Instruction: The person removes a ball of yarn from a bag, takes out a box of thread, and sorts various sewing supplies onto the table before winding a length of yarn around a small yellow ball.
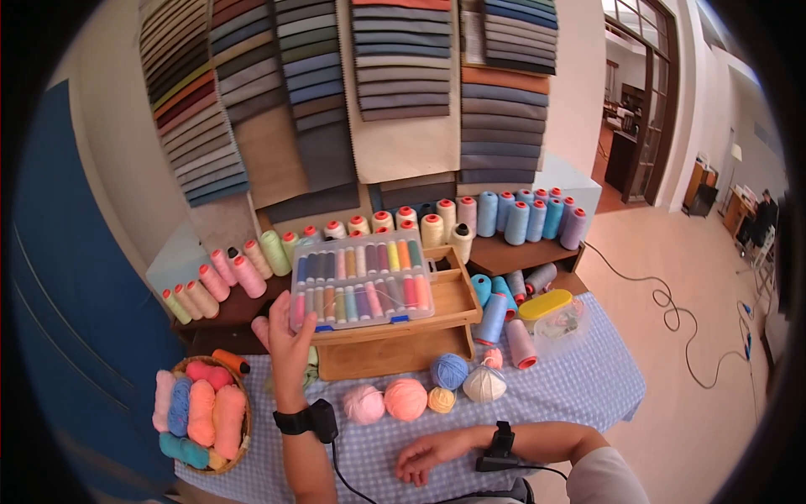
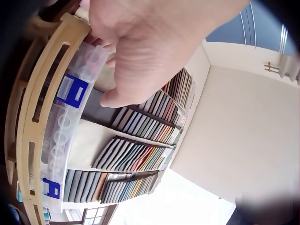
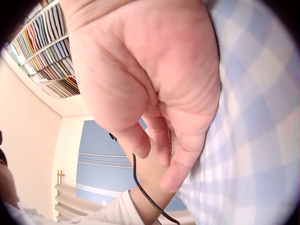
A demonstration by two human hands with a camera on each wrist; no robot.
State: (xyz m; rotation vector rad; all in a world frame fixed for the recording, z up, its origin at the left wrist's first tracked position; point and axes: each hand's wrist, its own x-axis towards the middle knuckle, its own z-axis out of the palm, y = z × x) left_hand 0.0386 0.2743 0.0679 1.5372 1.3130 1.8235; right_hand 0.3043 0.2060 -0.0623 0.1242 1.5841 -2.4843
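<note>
A clear plastic box (image 1: 363,281) with blue latches and rows of small thread spools lies on a wooden organizer (image 1: 395,336). My left hand (image 1: 293,340) is at its left front corner, thumb near the corner and fingers along the side. In the left wrist view, the thumb of the left hand (image 2: 140,56) stands out beside the box (image 2: 70,117), while the other fingers are partly hidden behind the palm. My right hand (image 1: 435,454) rests on the checked tablecloth (image 1: 369,470), fingers loosely bent and holding nothing; its palm shows in the right wrist view.
Yarn balls (image 1: 405,398) sit in front of the organizer. A basket (image 1: 246,433) of yarn stands left; a yellow-lidded container (image 1: 546,305) and thread cones (image 1: 493,319) are right. More cones (image 1: 516,221) line the shelf behind, below hanging fabric swatches (image 1: 403,76).
</note>
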